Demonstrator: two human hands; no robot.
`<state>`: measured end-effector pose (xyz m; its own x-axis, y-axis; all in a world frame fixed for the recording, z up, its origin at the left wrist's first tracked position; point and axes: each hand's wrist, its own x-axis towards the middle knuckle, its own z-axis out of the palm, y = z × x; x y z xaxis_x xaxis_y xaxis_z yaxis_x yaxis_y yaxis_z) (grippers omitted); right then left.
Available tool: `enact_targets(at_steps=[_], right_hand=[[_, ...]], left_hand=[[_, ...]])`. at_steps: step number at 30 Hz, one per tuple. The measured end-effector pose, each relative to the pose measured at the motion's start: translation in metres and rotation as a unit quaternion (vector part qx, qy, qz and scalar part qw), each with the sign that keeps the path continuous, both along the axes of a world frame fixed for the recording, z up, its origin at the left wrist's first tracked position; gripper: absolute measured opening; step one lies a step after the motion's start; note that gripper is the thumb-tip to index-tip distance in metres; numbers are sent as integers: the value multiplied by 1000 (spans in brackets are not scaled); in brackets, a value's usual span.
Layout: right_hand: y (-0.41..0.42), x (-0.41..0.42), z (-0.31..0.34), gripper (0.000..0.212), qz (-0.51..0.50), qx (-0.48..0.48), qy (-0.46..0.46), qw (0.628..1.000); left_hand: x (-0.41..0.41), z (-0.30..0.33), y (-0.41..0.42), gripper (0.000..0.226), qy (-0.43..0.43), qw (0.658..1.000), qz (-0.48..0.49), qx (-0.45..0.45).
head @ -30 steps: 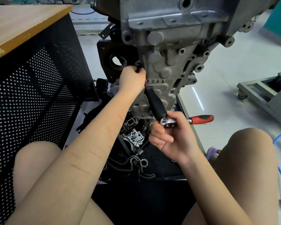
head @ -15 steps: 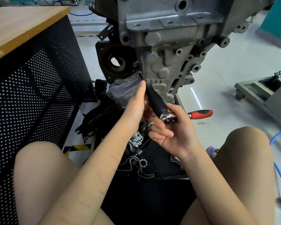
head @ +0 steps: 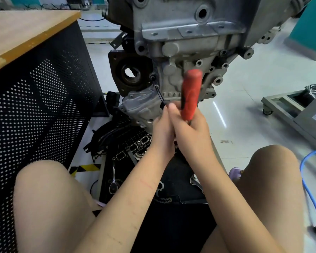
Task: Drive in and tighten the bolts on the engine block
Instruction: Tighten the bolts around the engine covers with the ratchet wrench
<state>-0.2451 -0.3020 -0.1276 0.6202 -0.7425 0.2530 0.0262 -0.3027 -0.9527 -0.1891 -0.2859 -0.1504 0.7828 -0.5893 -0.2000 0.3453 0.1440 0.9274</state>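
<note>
Red plastic marks the nearest part of the tool: the ratchet handle (head: 191,94) stands nearly upright out of the right hand (head: 191,130), blurred, its tip towards the engine block (head: 186,44). That hand's fingers are curled round the lower end of the handle, near the ratchet head, which the hands hide. The left hand (head: 162,132) lies pressed against the right one, on its left side, fingers up along the black extension bar (head: 160,94); whether it grips the bar or only steadies it cannot be told.

From the hands the bar runs up and to the left, away from the person, a long thin axis ending at the bolt (head: 152,77). That bolt sits in a dark boss on the block's left edge, just right of the round opening in the black flange (head: 130,74). So the work lies above, beyond and a little left of both hands, and the left hand is the nearer to it.

Since the handle stands crosswise to the bar, the next swing will likely turn about that slanted axis. Any tilt could slip the socket off the bolt.
</note>
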Motion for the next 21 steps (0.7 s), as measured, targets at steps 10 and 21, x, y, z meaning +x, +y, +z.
enact_targets(at_steps=[10, 21], right_hand=[[-3, 2, 1, 48, 32, 589, -278, 758], [7, 10, 3, 32, -12, 453, -204, 868]], left_hand=[[18, -3, 10, 27, 62, 998, 5, -2], [14, -1, 9, 39, 76, 997, 20, -3]])
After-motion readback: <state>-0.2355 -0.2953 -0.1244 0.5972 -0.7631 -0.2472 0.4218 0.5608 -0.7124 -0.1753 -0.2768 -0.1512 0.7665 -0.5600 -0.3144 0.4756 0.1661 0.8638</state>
